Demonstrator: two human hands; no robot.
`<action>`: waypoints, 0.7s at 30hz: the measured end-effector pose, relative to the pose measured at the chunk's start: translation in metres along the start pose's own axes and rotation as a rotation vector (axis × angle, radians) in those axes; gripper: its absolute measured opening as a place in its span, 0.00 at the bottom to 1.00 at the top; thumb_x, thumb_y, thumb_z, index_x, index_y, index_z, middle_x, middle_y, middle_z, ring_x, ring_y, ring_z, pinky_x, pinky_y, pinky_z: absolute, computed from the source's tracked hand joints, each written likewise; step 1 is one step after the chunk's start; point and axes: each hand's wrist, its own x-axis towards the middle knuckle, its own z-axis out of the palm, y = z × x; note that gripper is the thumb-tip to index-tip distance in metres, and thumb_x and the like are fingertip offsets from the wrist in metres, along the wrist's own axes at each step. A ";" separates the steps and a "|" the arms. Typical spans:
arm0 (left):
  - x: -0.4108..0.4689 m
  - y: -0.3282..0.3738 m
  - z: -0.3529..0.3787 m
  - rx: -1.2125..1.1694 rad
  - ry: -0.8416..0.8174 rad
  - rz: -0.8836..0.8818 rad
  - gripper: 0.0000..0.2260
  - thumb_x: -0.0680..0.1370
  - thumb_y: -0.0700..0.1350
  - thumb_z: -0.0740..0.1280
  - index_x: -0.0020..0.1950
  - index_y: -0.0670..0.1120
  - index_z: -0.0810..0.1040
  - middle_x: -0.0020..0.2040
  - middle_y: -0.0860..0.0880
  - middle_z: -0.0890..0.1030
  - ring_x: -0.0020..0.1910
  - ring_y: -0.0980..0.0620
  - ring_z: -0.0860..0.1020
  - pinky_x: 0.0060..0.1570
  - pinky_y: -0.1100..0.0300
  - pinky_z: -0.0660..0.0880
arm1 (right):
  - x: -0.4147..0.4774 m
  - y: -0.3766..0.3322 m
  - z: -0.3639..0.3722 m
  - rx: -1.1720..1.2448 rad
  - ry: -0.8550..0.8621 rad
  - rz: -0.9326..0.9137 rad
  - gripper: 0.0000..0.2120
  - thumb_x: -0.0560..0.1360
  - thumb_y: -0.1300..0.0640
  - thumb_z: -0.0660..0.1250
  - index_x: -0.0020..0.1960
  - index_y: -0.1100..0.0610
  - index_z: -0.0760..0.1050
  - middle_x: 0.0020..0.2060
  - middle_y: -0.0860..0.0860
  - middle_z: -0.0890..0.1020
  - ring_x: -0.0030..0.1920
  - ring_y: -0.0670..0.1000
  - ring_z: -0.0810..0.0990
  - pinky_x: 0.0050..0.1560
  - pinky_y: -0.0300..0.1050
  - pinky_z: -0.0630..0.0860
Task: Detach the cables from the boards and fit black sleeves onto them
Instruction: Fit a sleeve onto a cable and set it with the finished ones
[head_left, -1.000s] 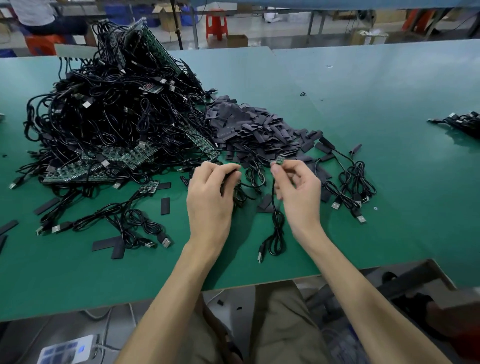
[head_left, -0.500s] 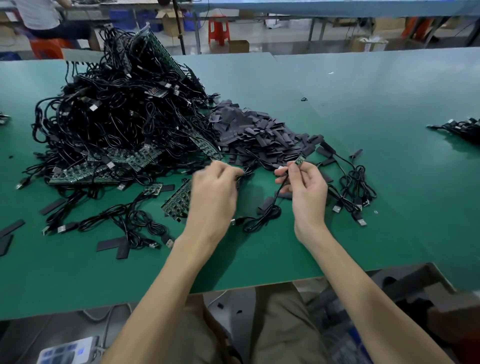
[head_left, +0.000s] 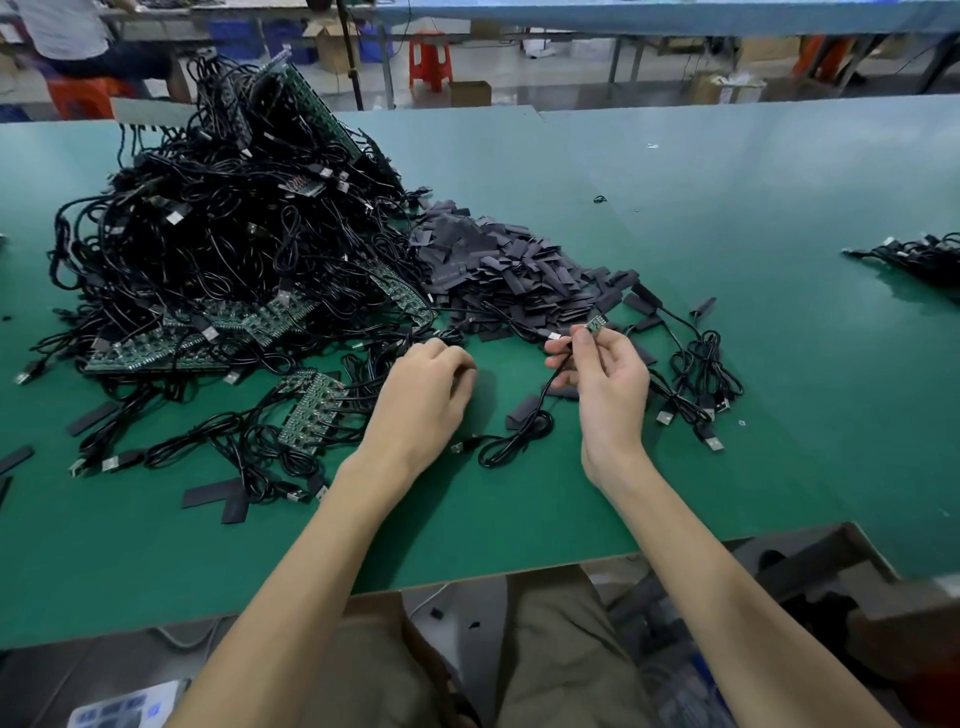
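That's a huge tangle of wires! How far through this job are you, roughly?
Early, it seems. Done: only a few loose cables lie by the right hand, some apparently sleeved. In hand: that hand pinches one cable by its small green end; no sleeve is on it yet. Left: the big heap still joined to green boards, and a full pile of sleeves.

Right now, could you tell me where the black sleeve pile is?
Head view: the black sleeve pile lies mid-table, right of the cable heap, just beyond the right hand.
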 end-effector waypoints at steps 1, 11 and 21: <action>-0.001 0.004 0.001 0.003 -0.005 0.012 0.08 0.83 0.48 0.67 0.56 0.47 0.82 0.51 0.52 0.79 0.55 0.49 0.75 0.59 0.53 0.68 | 0.000 0.000 0.000 0.003 0.001 0.002 0.08 0.85 0.57 0.64 0.52 0.61 0.76 0.43 0.52 0.87 0.40 0.48 0.83 0.38 0.42 0.80; 0.008 0.043 0.011 0.050 -0.208 0.045 0.10 0.77 0.59 0.71 0.51 0.55 0.81 0.50 0.54 0.77 0.54 0.51 0.72 0.56 0.51 0.58 | 0.001 0.000 0.000 0.013 0.008 0.004 0.06 0.84 0.57 0.66 0.49 0.57 0.77 0.42 0.51 0.87 0.38 0.45 0.81 0.33 0.36 0.75; 0.013 0.052 0.013 0.205 -0.249 0.049 0.08 0.81 0.53 0.67 0.54 0.50 0.80 0.52 0.50 0.76 0.55 0.48 0.75 0.58 0.49 0.61 | 0.001 0.001 0.000 0.007 -0.009 0.018 0.05 0.83 0.57 0.67 0.50 0.57 0.78 0.41 0.50 0.87 0.37 0.44 0.81 0.34 0.36 0.75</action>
